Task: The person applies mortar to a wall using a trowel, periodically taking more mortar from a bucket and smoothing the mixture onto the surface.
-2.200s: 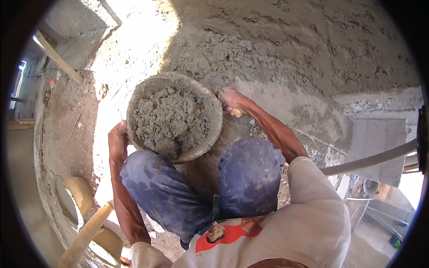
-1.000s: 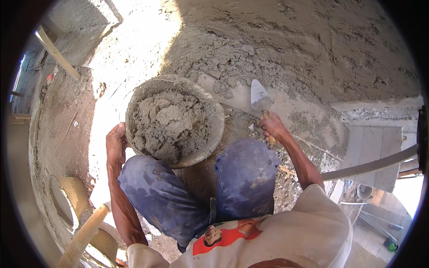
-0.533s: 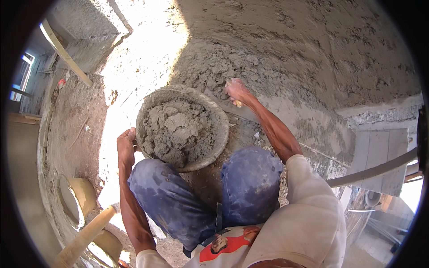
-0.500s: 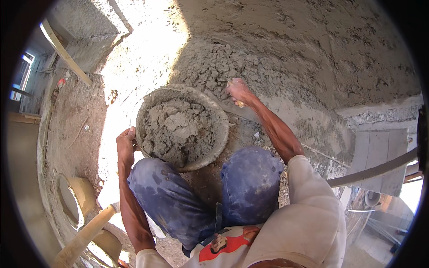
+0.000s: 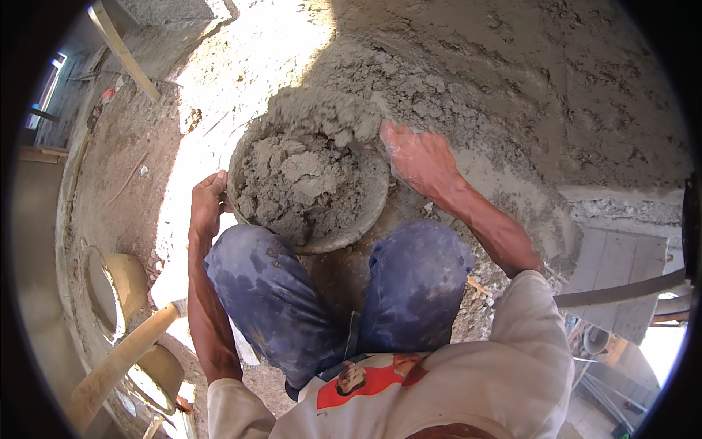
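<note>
A round basin (image 5: 363,219) of wet grey mortar (image 5: 300,172) stands in front of my knees. My left hand (image 5: 209,199) is closed on its left rim, thumb on top. My right hand (image 5: 420,157) is closed round the handle of a trowel at the basin's right far side. A thick lump of mortar (image 5: 322,113) lies on the trowel over the far rim, blurred by motion, and covers most of the blade. Beyond the basin, loose mortar (image 5: 409,84) is heaped along the foot of the wall.
A mortar-coated wall (image 5: 585,95) rises ahead and to the right. Two round containers (image 5: 128,285) and a wooden handle (image 5: 121,358) are at the lower left. A wooden plank (image 5: 124,51) leans at the far left. Grey boards (image 5: 618,274) stand at the right, behind a curved bar (image 5: 621,291).
My right hand has moved from the mortar heap toward the basin, bringing up a load of mortar on the trowel. My left hand stays on the rim.
</note>
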`<state>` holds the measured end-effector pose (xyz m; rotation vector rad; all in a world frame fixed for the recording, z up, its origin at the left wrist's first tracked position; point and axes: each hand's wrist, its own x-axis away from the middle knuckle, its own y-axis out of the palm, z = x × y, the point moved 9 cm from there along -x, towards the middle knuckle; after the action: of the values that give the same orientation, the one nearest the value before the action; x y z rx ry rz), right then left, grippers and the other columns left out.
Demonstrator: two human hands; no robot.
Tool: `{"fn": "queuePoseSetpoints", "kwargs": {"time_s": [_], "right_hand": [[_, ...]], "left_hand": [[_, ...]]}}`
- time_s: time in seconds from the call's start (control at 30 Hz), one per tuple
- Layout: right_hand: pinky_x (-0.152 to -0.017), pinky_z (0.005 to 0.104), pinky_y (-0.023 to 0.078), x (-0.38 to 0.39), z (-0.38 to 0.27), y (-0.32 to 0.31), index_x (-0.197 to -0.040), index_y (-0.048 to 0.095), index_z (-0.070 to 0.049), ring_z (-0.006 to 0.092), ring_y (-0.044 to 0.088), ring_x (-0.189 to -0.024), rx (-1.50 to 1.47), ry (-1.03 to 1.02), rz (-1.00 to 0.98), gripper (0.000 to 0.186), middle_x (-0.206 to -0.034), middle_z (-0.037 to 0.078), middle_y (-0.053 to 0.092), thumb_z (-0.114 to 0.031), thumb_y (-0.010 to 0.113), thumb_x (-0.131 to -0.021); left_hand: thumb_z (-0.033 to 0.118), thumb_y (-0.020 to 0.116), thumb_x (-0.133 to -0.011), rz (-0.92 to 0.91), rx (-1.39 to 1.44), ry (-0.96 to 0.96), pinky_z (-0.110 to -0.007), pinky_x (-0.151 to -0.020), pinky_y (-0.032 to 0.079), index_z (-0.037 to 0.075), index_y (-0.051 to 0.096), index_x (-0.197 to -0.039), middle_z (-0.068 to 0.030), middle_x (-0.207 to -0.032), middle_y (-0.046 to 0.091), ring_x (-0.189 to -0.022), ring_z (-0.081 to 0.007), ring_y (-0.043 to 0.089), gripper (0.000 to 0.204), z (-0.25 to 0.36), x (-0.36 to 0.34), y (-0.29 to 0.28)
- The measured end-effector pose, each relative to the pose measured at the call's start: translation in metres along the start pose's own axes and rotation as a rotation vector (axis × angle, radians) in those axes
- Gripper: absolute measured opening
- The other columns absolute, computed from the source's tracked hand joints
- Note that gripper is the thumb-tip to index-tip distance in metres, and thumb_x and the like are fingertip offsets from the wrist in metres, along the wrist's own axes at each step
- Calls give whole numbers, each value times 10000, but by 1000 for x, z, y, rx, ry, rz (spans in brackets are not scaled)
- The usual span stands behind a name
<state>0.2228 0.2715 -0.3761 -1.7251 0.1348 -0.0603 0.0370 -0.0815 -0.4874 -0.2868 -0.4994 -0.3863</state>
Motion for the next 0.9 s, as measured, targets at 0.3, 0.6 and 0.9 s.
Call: {"fn": "queuePoseSetpoints", "kwargs": {"time_s": [0.3, 0.6, 0.9], "right_hand": [[-439, 450, 507, 115, 148, 71, -1050, 500, -71, 284, 583, -475, -796, 748, -10, 188, -681, 117, 552, -86, 621, -907], [-355, 335, 432, 86, 195, 196, -936, 546, -30, 148, 503, -444, -1380, 1021, -153, 95, -681, 41, 521, -75, 623, -905], [-335, 320, 406, -27, 188, 166, -826, 539, -23, 133, 488, -429, -1309, 725, -122, 148, -662, 30, 517, -75, 662, -890]], "left_hand": [[313, 537, -1108, -14, 50, 3, -307, -606, 552, -24, 699, -1171, -77, -925, 743, -684, -129, 634, 379, -2, 4, 6], [307, 538, -1109, -23, 46, -31, -303, -587, 559, -27, 689, -1147, -83, -916, 741, -698, -146, 654, 369, 2, 3, 14], [275, 540, -1098, 14, 101, -24, -325, -595, 586, -33, 665, -1222, -110, -985, 758, -733, -167, 686, 355, 2, 5, 7]]}}
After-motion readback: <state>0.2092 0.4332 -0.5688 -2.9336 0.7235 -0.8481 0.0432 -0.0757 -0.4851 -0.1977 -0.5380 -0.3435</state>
